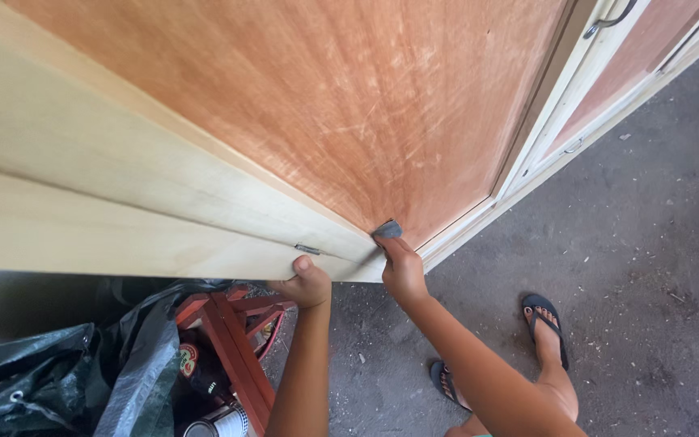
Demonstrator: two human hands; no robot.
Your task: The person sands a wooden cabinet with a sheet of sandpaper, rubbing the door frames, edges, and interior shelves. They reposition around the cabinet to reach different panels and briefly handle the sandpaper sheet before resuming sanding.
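Beneath both hands, a rough grey concrete floor (649,267) is spreading out, speckled with dust and chips. Above them a large wooden door (349,105) is lying tilted, its reddish panel scratched, its pale frame (123,218) smooth and planed. Right hand (402,271) is pinching a small grey sandpaper piece (388,230) against the frame's corner. Left hand (309,282) is curling shut around the frame's lower edge, beside a red wooden stool (232,348) and black plastic sheeting (58,380).
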